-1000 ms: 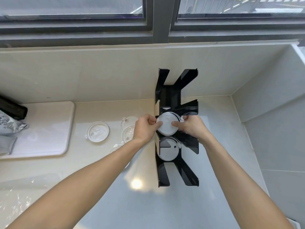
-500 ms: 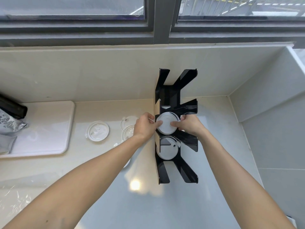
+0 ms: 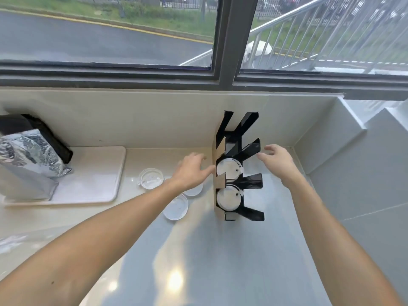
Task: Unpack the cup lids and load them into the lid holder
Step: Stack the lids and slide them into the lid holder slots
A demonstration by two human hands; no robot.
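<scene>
A black lid holder [image 3: 240, 151] with slanted arms stands on the counter against the back wall. One white lid [image 3: 228, 170] sits in its middle slot and another white lid [image 3: 227, 197] in the slot below. My left hand [image 3: 192, 171] is open just left of the holder, fingers spread, holding nothing. My right hand [image 3: 276, 162] is open just right of the holder, also empty. Clear loose lids lie on the counter to the left: one lid [image 3: 152, 178] by the tray, another [image 3: 175, 206] nearer me, and a third [image 3: 194, 191] partly under my left wrist.
A white tray [image 3: 95, 180] lies at the left with a silver foil bag [image 3: 26, 160] on it. Crumpled clear wrap [image 3: 11, 241] lies at the near left edge. A tiled wall [image 3: 353, 162] closes the right side; a window runs above the back ledge.
Both hands have let go of the white lid, which now sits in the holder's middle slot, and have moved apart to either side. The view has tilted up toward the window.
</scene>
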